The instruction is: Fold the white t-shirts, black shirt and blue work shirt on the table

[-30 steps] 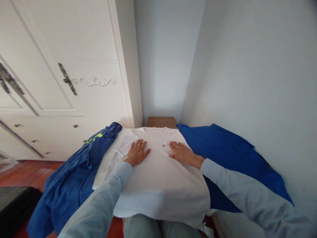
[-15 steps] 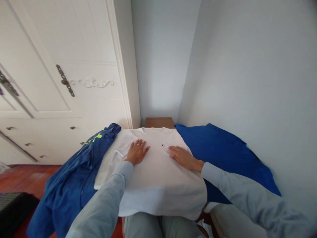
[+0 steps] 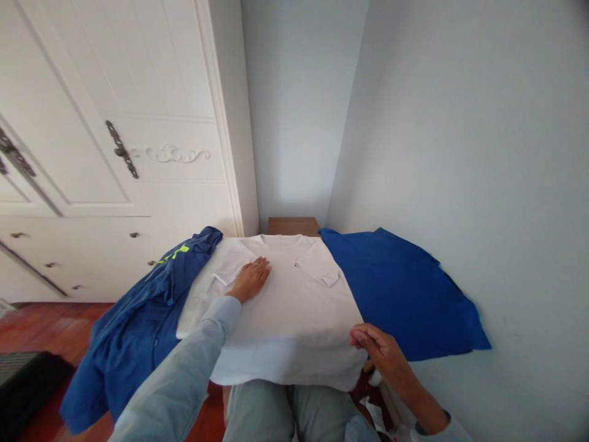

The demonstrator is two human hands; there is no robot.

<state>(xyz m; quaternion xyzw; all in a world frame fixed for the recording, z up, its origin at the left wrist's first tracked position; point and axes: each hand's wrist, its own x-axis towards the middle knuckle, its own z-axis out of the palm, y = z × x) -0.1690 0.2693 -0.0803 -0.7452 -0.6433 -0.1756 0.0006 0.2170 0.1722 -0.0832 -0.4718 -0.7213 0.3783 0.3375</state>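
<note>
A white T-shirt (image 3: 294, 307) lies spread out in front of me, its neckline at the far end and its hem over my lap. Both short sleeves are turned inward onto the body, and a small dark mark shows by the right one. On the upper left part of the shirt, my left hand (image 3: 251, 279) rests flat with its fingers stretched out. Down at the shirt's lower right edge, my right hand (image 3: 375, 344) is closed, thumb against fingers, pinching the fabric there. The fingertips partly hide the gripped edge.
A dark blue garment (image 3: 138, 331) with yellow-green marks lies to the left. Blue cloth (image 3: 400, 288) spreads out on the right beside the wall. A brown wooden surface (image 3: 293, 226) shows behind the neckline. The white wardrobe (image 3: 184, 202) stands at the left; a black object (image 3: 37, 387) is on the floor.
My right hand has left the folded right sleeve and moved down toward me to the shirt's lower right edge, closing there. The left hand stays on the shirt, its fingers now closer together.
</note>
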